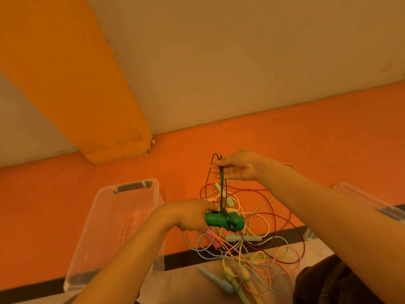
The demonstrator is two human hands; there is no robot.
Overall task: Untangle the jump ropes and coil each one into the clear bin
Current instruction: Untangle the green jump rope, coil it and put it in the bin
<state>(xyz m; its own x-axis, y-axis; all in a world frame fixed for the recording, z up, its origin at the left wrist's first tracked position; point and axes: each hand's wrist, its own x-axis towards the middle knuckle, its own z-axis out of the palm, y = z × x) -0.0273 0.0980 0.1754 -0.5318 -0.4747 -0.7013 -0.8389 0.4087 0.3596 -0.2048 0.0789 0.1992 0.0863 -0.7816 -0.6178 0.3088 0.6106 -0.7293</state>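
So, my left hand (pixel 192 216) grips the green handles (pixel 223 220) | right hand (pixel 236 165) pinches the green cord (pixel 221 189) taut above the tangle (pixel 252 238) | cord's thin, floppy, so I'd hold handles | clear bin (pixel 122 216) left, empty

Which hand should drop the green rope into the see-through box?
Probably the left hand. It grips the green handles right beside the clear bin. The right hand pinches the green cord farther from it.
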